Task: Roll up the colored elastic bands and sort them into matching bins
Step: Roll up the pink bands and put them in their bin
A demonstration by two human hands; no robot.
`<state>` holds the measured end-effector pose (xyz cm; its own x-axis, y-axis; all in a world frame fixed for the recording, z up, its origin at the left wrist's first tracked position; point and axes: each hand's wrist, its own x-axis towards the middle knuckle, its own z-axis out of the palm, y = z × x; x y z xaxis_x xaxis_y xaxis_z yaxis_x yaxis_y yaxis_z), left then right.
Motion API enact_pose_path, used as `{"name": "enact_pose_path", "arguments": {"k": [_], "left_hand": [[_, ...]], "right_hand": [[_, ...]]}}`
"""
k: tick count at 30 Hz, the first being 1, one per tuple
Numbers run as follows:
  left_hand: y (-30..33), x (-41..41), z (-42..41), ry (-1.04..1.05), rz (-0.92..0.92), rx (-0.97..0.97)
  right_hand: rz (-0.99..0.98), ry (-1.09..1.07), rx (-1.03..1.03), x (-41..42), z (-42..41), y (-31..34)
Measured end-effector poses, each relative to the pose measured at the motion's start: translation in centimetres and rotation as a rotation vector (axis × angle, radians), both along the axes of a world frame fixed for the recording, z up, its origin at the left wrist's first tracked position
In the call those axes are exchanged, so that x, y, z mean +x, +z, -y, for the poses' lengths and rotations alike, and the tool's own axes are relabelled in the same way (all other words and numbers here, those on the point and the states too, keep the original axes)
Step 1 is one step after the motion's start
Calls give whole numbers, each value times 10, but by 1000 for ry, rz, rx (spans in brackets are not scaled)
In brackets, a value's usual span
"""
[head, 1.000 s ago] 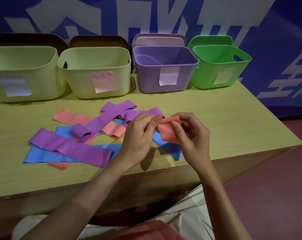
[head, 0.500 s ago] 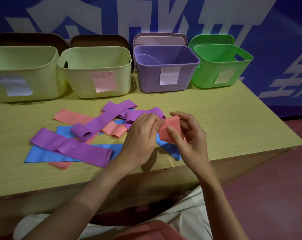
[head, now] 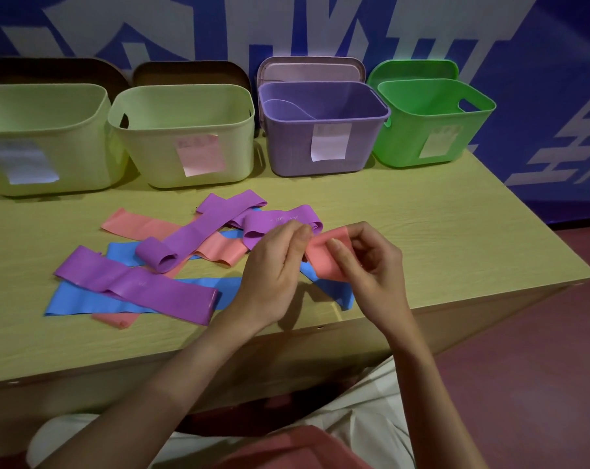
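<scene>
Pink band pinched by both hands; purple bin's label unreadable.

table: wood-grain, matt | bins: smooth plastic | bands: matt rubbery

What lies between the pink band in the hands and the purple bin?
In the head view, a purple band lies just behind the pink band; beyond it, bare table up to the purple bin.

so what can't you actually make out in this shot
- Writing on the bin labels, such as the pink label: blurred, too small to read.
- How far the pink band is rolled: left hand and right hand cover it.
- Leftmost bin: cut by the frame edge.
</scene>
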<state>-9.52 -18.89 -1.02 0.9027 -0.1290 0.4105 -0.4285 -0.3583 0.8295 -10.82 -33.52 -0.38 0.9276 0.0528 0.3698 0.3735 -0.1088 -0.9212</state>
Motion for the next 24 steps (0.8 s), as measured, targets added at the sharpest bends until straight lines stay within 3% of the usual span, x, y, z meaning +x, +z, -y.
{"name": "enact_pose_path", "arguments": {"k": [5,10,18,24], "left_hand": [[-2,2,-4,36,187,215],[-1,4,3,84,145,138],[-1,2,12,-33,-9,-64],[-2,0,6,-60,15,-8]], "right_hand": [[-3,-16,-8,2,-1,-5],[8,-60,52,0,-6,-8],[70,-81,52,-5,2,-5],[10,-127,60,-5,4,-12]]}}
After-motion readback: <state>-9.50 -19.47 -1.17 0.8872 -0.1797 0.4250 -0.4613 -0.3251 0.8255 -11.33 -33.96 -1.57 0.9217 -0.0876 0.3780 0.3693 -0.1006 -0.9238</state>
